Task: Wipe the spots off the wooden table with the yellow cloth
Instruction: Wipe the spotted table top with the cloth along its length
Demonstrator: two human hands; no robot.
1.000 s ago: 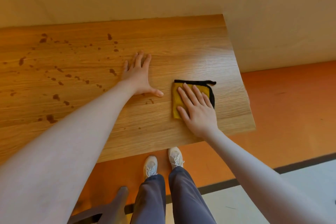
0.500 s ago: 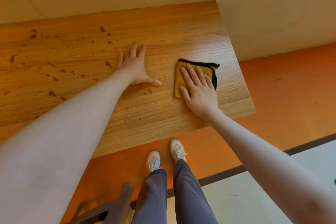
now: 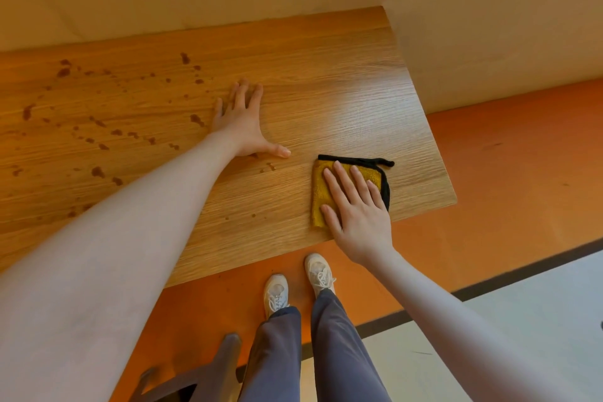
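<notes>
Yellow cloth [image 3: 346, 194], folded small with a black hem, lies flat near the right end of the wooden table [image 3: 342, 81], close to its near edge. The person's right hand [image 3: 357, 207] presses it down with straight, spread fingers, gripping nothing, a palm-flat hold that suits scrubbing. Their left hand [image 3: 241, 122] rests flat on the bare wood further in, fingers released and splayed, most likely as a brace while they lean over. Dark spots [image 3: 107, 127] scatter across the left half, well apart from the cloth; a few small drops [image 3: 269, 167] sit between the two hands. By my reckoning, most of the wiping is yet to do.
</notes>
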